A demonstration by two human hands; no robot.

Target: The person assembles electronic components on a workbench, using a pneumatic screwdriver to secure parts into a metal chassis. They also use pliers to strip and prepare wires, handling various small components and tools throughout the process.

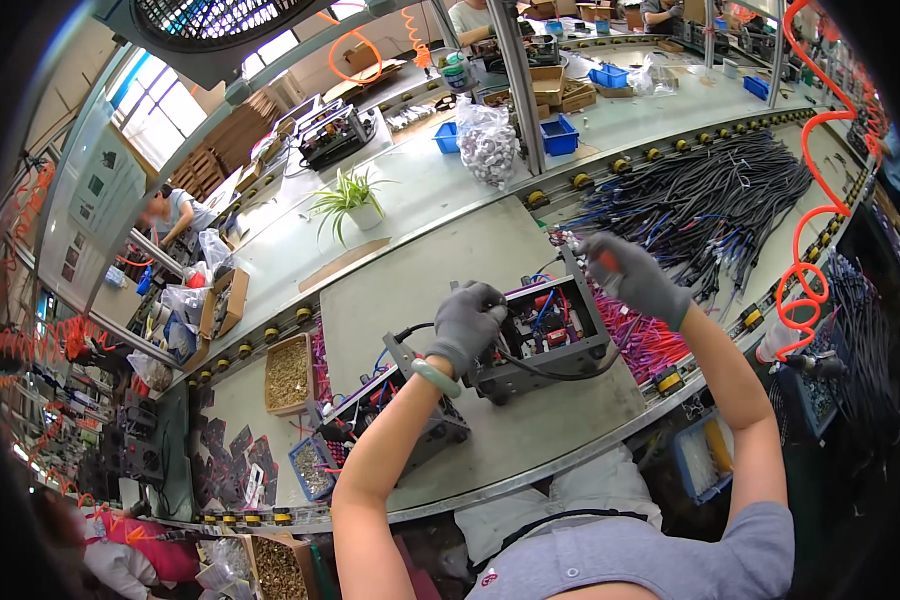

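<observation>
An open black metal housing (545, 372) sits on the bench in front of me, with red and blue wires (547, 318) and small parts inside. My left hand (467, 325), in a grey glove, rests at its left upper edge with the fingers curled; what they grip is hidden. A thick black cable (560, 376) loops from near that hand across the housing's front. Raised above the housing's far right corner is my gloved right hand (632, 280), its fingers bent together beside a small reddish spot I cannot identify. A second open housing (435, 432) lies partly behind my left forearm.
Black cables (710, 200) are heaped at the far right, above red and purple wires (650, 338). Left stand a box of small metal parts (288, 375) and a blue bin (312, 468). A potted plant (355, 205) stands beyond; an orange coiled hose (805, 285) hangs at right.
</observation>
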